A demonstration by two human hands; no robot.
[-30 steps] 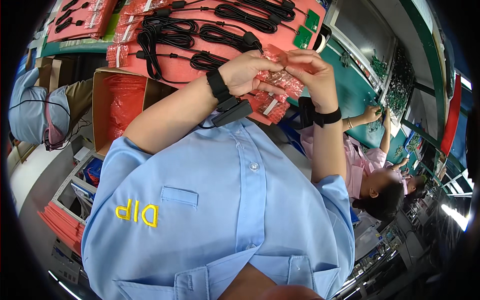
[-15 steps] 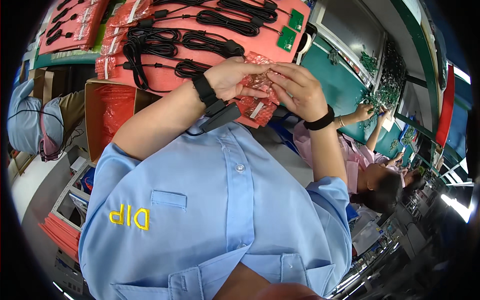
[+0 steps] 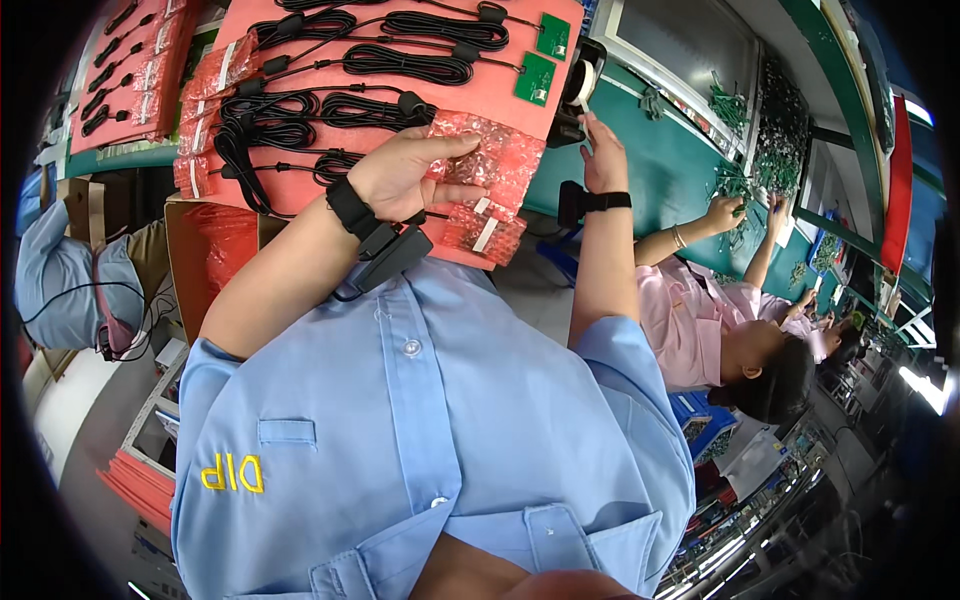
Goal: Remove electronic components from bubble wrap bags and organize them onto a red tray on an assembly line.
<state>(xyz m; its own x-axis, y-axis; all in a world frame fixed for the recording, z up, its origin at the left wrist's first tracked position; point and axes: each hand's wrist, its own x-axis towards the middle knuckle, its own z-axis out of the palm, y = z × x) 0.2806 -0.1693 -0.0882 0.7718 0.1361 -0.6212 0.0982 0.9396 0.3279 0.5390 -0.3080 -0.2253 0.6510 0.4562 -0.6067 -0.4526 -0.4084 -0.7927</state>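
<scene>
Left Hand Pins the Bag, Right Hand Lies Just Under the Roll

A worker in a blue shirt holds a pink bubble bag (image 3: 510,160) in the left hand (image 3: 388,178), thumb across the upper face and fingers at the lower left. The bag extends toward 3 o'clock from that grip, its upper edge slanting from 10 to 4 o'clock, with 12 at the top of the head view. A smaller bubble packet (image 3: 510,243) lies at 6 o'clock from the bag; whether the two are joined cannot be told.

The right hand (image 3: 605,160) is well apart from the bag, which sits at its 9 o'clock. Its fingers stretch toward 12, where a white-ringed roll (image 3: 584,82) stands in black housing just beyond the fingertips, its oval tilted from 1 to 7. The right hand is plainly nearer; from the left, the roll lies farther off, toward 2. Whether the right fingertips touch the roll or pinch anything cannot be made out.

Coiled black cables (image 3: 408,64) cover the pink foam (image 3: 490,97) from the left hand's 10 to 1 o'clock. Two green boards (image 3: 535,78) lie at the right hand's 11. A co-worker's hand (image 3: 725,213) shows at its 4.
</scene>
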